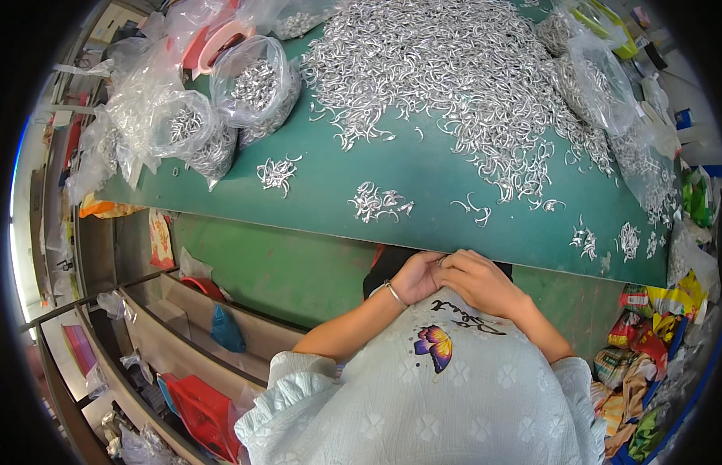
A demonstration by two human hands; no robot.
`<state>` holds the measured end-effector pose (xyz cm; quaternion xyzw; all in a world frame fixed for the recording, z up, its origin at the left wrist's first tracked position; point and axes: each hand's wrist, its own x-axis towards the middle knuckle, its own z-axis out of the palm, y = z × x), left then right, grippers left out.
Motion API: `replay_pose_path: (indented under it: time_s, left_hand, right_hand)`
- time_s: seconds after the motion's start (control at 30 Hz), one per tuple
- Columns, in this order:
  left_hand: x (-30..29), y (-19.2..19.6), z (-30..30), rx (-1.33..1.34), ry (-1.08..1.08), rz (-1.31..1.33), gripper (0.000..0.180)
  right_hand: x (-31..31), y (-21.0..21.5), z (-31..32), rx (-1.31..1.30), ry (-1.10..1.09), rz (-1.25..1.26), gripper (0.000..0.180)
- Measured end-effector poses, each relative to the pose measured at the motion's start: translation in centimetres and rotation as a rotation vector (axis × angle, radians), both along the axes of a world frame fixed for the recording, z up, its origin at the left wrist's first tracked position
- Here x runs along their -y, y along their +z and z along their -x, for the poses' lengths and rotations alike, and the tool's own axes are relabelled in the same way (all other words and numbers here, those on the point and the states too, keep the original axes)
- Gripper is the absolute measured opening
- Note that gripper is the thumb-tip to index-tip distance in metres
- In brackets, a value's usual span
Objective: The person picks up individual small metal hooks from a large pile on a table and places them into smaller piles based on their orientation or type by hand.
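Observation:
My left hand, with a bracelet at the wrist, and my right hand meet in front of my body, just below the near edge of the green table. Their fingers are curled together, and whatever may be between them is hidden. Nearest on the tabletop are small groups of curved silvery metal pieces, with a few loose curved pieces to their right. Farther back spreads a large heap of the same kind of pieces.
Clear plastic bags of metal pieces stand at the table's left, beside a pink container. More filled bags line the right side. Shelving with a red basket is at lower left; colourful packages lie at lower right.

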<state>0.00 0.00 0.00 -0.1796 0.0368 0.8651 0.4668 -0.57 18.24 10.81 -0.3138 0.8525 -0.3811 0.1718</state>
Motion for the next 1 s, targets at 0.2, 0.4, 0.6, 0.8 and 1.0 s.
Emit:
replay_pose_path:
  time_s: [0.2, 0.4, 0.6, 0.8, 1.0]
  left_hand:
    - [0.6, 1.2, 0.4, -0.101, 0.036, 0.201, 0.020]
    - [1.3, 2.2, -0.2, -0.259, -0.145, 0.414, 0.022]
    - [4.5, 12.1, 1.8, -0.798, -0.104, 0.976, 0.019]
    - [4.1, 9.9, 6.7, -1.524, 0.378, 1.812, 0.020]
    - [3.4, 7.8, 6.7, -1.707, 0.154, 2.052, 0.024]
  right_hand:
    - [0.7, 0.3, 1.0, -0.040, -0.355, 0.364, 0.012]
    - [0.1, -0.4, 1.4, -0.109, -0.344, 0.337, 0.013]
    - [-0.4, -0.4, 2.5, -0.389, -0.633, 0.002, 0.028]
    - [-1.1, -0.9, 2.3, -0.442, -0.535, -0.028, 0.026]
    - [-3.8, -0.5, 2.8, -0.522, -0.716, -0.113, 0.033]
